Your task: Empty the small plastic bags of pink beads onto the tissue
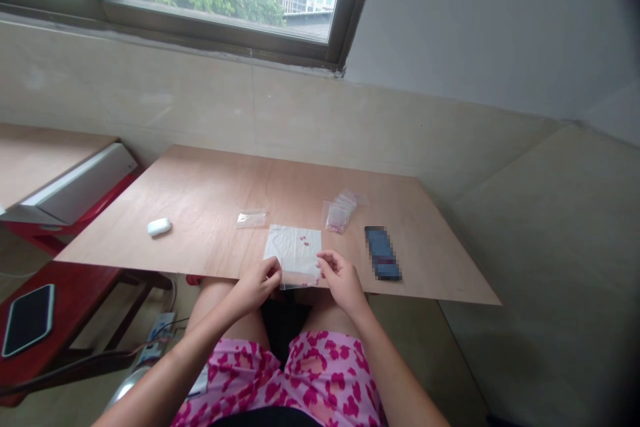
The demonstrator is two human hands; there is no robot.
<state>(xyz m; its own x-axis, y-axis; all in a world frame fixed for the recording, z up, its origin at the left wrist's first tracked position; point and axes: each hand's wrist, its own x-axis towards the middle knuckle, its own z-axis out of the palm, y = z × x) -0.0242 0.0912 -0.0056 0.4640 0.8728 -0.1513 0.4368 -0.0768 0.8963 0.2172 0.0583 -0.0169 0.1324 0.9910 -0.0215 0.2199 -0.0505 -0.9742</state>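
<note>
One small bag [251, 218] lies aside on counter [200, 193], stack of bags [340, 212] untouched: likely early; left hand [257, 283] and right hand [343, 280] each pinch a clear zip bag [299, 278] at near edge, few red pieces [304, 239] on white sheet [290, 250]

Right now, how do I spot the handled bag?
On the plywood table, find the white sheet at the near edge. The clear bag overlaps its front edge, pinched by the left hand and right hand; the lone bag and bag pile lie untouched farther back.

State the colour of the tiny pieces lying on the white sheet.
Pinkish red; the tiny pieces on the white sheet show best in the head view.
</note>
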